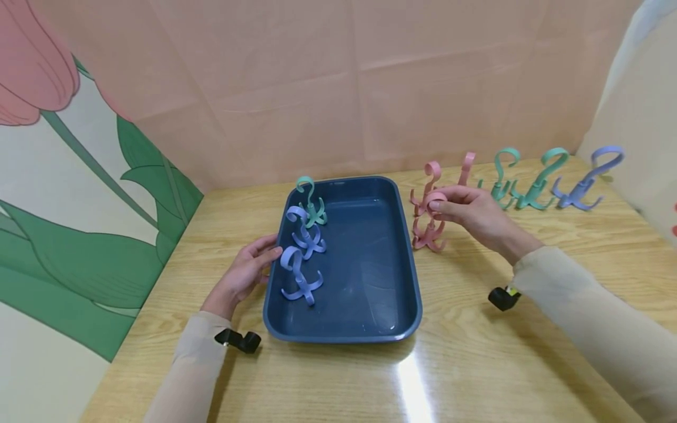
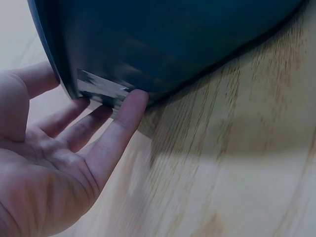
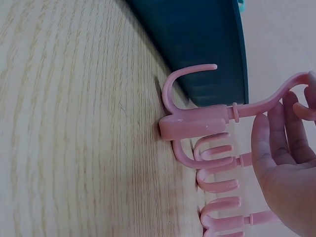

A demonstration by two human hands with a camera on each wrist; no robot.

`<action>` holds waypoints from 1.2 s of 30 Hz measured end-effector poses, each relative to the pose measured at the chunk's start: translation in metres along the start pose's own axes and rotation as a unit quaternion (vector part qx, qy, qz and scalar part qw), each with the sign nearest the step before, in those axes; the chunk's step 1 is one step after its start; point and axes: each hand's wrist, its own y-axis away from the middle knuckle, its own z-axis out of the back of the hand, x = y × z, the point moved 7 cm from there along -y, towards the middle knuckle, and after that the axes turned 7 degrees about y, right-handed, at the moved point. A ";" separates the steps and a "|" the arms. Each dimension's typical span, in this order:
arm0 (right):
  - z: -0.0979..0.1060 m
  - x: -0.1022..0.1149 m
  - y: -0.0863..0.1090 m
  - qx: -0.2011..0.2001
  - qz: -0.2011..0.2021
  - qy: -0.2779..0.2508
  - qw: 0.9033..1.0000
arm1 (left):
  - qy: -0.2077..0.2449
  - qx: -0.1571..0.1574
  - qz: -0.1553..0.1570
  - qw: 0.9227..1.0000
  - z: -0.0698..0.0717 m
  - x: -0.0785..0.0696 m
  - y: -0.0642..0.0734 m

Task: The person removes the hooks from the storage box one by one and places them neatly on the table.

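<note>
My right hand pinches the curved top of the nearest pink swivel hook hanger, just right of the blue tray. In the right wrist view this pink hanger stands on its prongs close to the tray's wall, with fingers around its upper hook. Two more pink hangers stand behind it, partly hidden by the hand. My left hand holds the tray's left side, thumb at the rim and fingers against the outer wall. Inside along that side stand a green hanger and two purple hangers.
To the right of the pink hangers, a row of two green hangers and a purple hanger stands on the wooden table. A pink cloth backdrop rises behind, and a flower-patterned panel is at the left.
</note>
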 end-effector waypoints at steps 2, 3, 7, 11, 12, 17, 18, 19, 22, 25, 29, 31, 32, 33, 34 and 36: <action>0.000 0.000 0.000 0.002 0.000 0.002 1.000 | 0.001 0.001 0.000 1.000 0.000 0.000 0.000; 0.000 0.000 0.000 0.004 0.001 0.005 1.000 | 0.000 0.001 0.000 1.000 0.000 0.000 0.000; 0.001 0.000 0.000 0.015 -0.002 0.026 1.000 | 0.002 0.003 0.000 1.000 0.000 0.001 -0.001; 0.003 -0.002 0.002 0.022 -0.010 0.056 0.998 | 0.004 0.006 -0.001 1.000 0.000 0.002 -0.002; 0.003 -0.003 0.003 0.021 -0.014 0.063 0.998 | 0.005 0.005 -0.001 1.000 0.000 0.002 -0.002; 0.005 -0.004 0.005 0.024 -0.021 0.086 0.996 | 0.005 0.005 -0.003 1.000 -0.001 0.002 -0.002; 0.005 -0.004 0.005 0.025 -0.021 0.089 0.996 | 0.005 0.005 -0.003 1.000 -0.001 0.002 -0.002; 0.005 -0.004 0.006 0.028 -0.018 0.090 0.995 | 0.004 0.005 -0.003 1.000 -0.001 0.002 -0.002; 0.005 -0.004 0.007 0.037 -0.012 0.099 0.994 | 0.005 0.003 -0.002 1.000 0.000 0.002 -0.002; 0.006 -0.003 0.008 0.039 -0.011 0.106 0.994 | 0.003 0.004 -0.004 1.000 -0.001 0.001 -0.001; 0.007 0.001 0.008 0.027 -0.014 0.120 0.992 | 0.002 0.008 -0.007 1.000 -0.001 0.001 -0.001; 0.006 0.006 0.007 0.028 -0.010 0.127 0.991 | 0.002 0.010 -0.008 1.000 -0.001 0.001 -0.001; 0.005 0.009 0.007 0.029 -0.007 0.133 0.991 | 0.003 0.009 -0.007 1.000 -0.001 0.001 -0.001; 0.003 0.012 0.007 0.032 -0.005 0.142 0.989 | 0.004 0.007 -0.007 1.000 0.000 0.001 -0.001; 0.002 0.015 0.007 0.034 -0.003 0.150 0.988 | 0.004 0.007 -0.006 1.000 0.000 0.002 -0.001; 0.001 0.021 0.008 0.033 -0.003 0.171 0.985 | 0.004 0.008 -0.007 1.000 0.000 0.002 -0.001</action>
